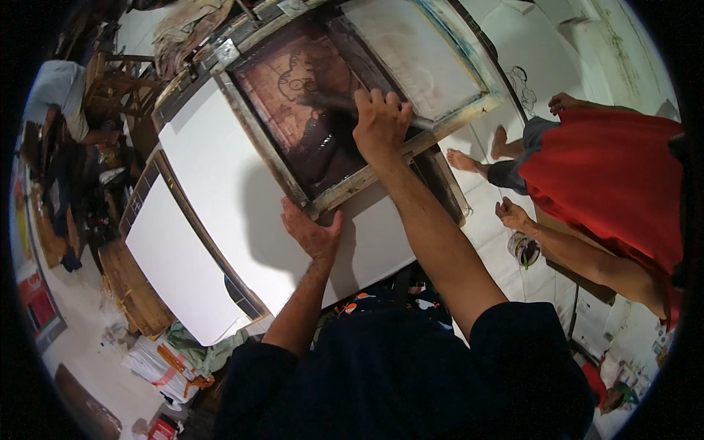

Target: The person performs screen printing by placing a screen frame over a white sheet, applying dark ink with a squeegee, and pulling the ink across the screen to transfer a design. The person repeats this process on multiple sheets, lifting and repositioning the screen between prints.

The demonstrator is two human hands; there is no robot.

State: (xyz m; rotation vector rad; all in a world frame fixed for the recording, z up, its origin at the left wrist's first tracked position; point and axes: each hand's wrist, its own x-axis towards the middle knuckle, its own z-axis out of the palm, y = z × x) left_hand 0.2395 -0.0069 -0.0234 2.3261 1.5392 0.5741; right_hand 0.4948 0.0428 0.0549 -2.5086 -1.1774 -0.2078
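A wooden screen printing frame (262, 152) is tilted over a white sheet (213, 147), its mesh wet with dark ink (326, 150). My right hand (383, 126) is wrapped around a squeegee (334, 103), which lies across the mesh with one end near the frame's right side. Part of the squeegee is hidden under my fingers. My left hand (314, 231) grips the near left corner of the frame between thumb and fingers. A line design (297, 77) shows in the brownish part of the mesh. The squeegee's lower edge cannot be made out.
A second white sheet (180, 257) on a dark-edged board lies to the left. At the right sits a person in red (601, 169), with a hand near an ink-stained container (523, 249). Another person (59, 92) is far left, beside a wooden stool (121, 84). Bundled papers (158, 367) lie lower left.
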